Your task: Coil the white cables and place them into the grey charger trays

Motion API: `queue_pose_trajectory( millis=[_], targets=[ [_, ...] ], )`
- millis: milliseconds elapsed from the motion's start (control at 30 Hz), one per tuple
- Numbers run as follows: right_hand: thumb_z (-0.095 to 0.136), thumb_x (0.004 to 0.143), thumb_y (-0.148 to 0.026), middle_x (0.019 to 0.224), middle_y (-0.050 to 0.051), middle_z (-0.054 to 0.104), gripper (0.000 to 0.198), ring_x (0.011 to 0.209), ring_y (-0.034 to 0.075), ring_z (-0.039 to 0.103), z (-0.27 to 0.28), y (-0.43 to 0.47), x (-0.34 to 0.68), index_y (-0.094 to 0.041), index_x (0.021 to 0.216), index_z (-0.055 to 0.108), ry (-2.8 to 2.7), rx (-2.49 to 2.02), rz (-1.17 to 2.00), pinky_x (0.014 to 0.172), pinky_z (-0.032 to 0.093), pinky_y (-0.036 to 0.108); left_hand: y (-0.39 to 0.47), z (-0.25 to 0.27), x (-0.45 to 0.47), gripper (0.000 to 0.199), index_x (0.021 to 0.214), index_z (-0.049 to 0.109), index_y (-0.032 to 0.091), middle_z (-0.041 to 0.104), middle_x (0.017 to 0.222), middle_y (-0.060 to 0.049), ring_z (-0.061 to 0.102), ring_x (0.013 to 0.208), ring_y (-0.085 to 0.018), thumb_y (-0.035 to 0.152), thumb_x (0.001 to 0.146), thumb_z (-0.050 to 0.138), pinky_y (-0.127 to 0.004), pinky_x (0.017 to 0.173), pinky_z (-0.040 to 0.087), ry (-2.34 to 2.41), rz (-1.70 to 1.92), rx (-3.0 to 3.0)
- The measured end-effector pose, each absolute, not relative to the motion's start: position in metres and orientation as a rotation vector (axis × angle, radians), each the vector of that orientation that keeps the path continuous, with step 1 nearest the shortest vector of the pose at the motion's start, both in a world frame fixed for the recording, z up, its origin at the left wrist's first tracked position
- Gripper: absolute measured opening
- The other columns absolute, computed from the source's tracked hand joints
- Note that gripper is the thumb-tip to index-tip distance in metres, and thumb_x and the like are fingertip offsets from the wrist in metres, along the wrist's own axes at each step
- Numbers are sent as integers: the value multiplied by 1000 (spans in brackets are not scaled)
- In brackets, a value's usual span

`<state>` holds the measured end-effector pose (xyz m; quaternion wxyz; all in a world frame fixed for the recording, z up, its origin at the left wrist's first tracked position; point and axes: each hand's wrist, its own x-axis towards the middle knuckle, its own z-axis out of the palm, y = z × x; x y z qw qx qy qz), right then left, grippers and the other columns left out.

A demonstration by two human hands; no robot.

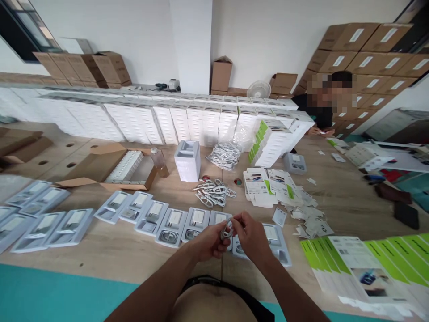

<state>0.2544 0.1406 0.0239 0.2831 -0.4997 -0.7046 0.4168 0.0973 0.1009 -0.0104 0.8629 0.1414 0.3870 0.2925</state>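
Note:
A coiled white cable (226, 230) is held between my two hands over the row of trays. My left hand (208, 242) is closed around its lower side, and the fingers of my right hand (252, 236) pinch it from the right. Beneath them, white plastic trays (157, 218) hold white adapters. Some trays, such as the one just left of my hands, also carry a coiled cable (168, 236). Beyond my hands lies a loose pile of white cables (214, 193), with a larger bundle of cables (224, 155) behind it.
An open carton (147, 182) of white adapters stands left, beside a bottle (159, 163). A stack of trays (187, 162) rises mid-table. Printed sleeves (348, 264) and paper cards (311, 219) lie right. White boxes (161, 123) line the back; another person (321, 109) is behind them.

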Motion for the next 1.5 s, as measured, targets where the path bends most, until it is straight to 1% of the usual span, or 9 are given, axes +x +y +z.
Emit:
queue_pose_trajectory(
  millis=[133, 333, 500, 600, 733, 867, 1133, 1300, 1500],
  targets=[
    [49, 91, -35, 67, 1, 67, 20, 57, 17, 64, 16, 139, 254, -21, 78, 55, -1852, -1323, 1272, 57, 44, 27, 101, -11, 99, 46, 84, 51, 19, 40, 67, 5, 27, 46, -5, 65, 83, 49, -20, 41, 9, 708, 661, 306],
    [53, 88, -29, 87, 7, 68, 12, 75, 23, 65, 11, 136, 259, -21, 94, 62, -2333, -1513, 417, 65, 45, 32, 98, -17, 99, 44, 93, 49, 22, 40, 68, 6, 33, 50, -7, 65, 83, 50, -20, 45, 18, 942, 773, 457],
    [54, 89, -30, 130, 14, 55, 37, 123, 29, 49, 30, 153, 277, -19, 125, 53, -2244, -1222, 376, 102, 41, 43, 95, 6, 93, 30, 108, 53, 22, 60, 91, -2, 53, 81, -17, 45, 88, 54, -30, 73, 41, 1421, 968, 1251],
    [48, 94, -33, 117, 10, 64, 31, 108, 25, 60, 31, 162, 283, -22, 120, 60, -2284, -1209, 661, 92, 47, 40, 92, 19, 94, 32, 115, 53, 21, 58, 109, -7, 53, 97, -22, 33, 86, 59, -34, 85, 40, 1519, 1003, 1503],
    [47, 95, -31, 93, 4, 71, 23, 86, 19, 65, 24, 160, 282, -23, 100, 68, -2247, -1158, 872, 77, 49, 32, 92, 20, 97, 34, 116, 51, 21, 57, 93, -3, 52, 78, -15, 36, 86, 59, -27, 69, 43, 1374, 1038, 1287],
    [47, 96, -30, 96, 5, 71, 24, 88, 19, 65, 17, 152, 279, -23, 104, 67, -2247, -1129, 787, 77, 48, 31, 94, 15, 94, 35, 102, 55, 18, 51, 69, 3, 44, 53, -8, 50, 88, 52, -21, 49, 31, 1103, 878, 904],
    [50, 93, -22, 89, 9, 68, 19, 86, 23, 62, 21, 153, 272, -21, 84, 66, -2528, -1276, 202, 72, 41, 33, 98, 1, 86, 27, 85, 54, 22, 59, 59, 1, 53, 53, -14, 42, 95, 39, -26, 56, 35, 1501, 758, 1409],
    [45, 95, -28, 79, 2, 67, 16, 70, 18, 61, 18, 149, 255, -23, 89, 58, -2252, -1398, 703, 60, 36, 27, 98, -13, 87, 24, 87, 54, 24, 62, 68, -2, 58, 60, -17, 35, 96, 34, -29, 58, 33, 1663, 693, 1571],
    [48, 92, -39, 66, -1, 62, 20, 58, 16, 61, -1, 138, 232, -21, 86, 55, -1600, -1294, 1349, 60, 44, 27, 96, -12, 90, 29, 86, 53, 22, 56, 66, 2, 53, 50, -13, 44, 95, 35, -25, 49, 38, 1469, 898, 1201]
  ],
)
